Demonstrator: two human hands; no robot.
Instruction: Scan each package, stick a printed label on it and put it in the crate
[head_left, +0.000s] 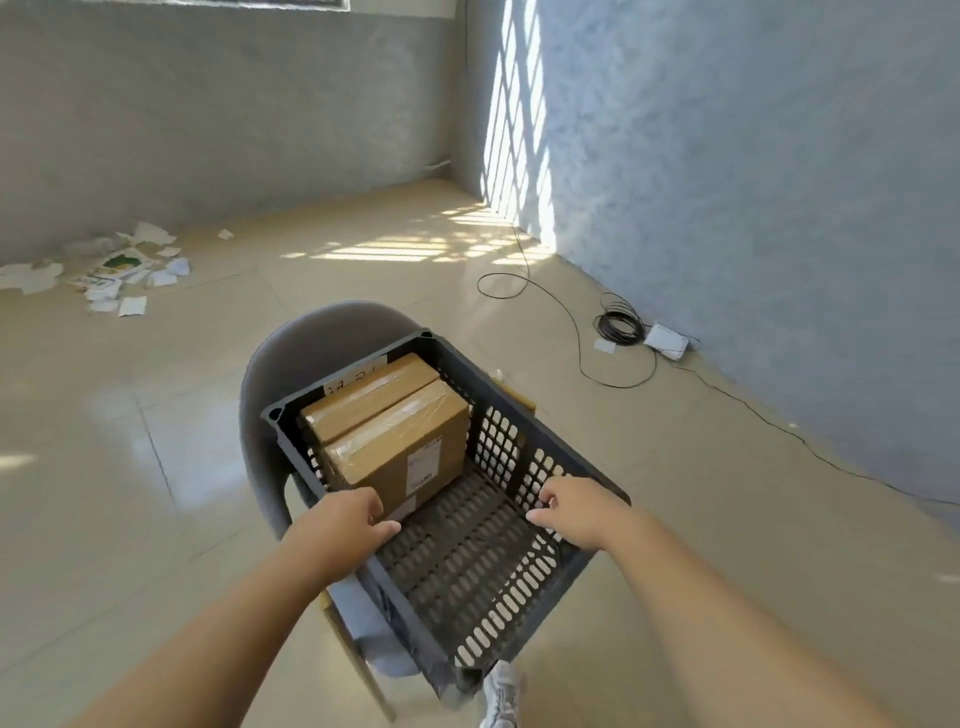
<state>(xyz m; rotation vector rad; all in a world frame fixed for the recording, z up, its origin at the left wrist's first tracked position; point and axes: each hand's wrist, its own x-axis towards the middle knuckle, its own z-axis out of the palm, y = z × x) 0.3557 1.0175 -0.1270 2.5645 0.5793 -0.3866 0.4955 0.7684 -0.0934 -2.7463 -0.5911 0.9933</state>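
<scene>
Crate (519, 447) sat on chair (291, 353). Two boxes (395, 441), touching, lay in crate's far-left corner; near one bore label (421, 467), so judged done. Left hand (343, 519) and right hand (576, 512) curled over side rims, gripping crate. Packages left: cannot tell.

Bright barred sunlight on wall (519, 119), wide-angle warp.

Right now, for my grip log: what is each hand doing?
Left hand: grips the crate rim.
Right hand: grips the crate rim.
</scene>
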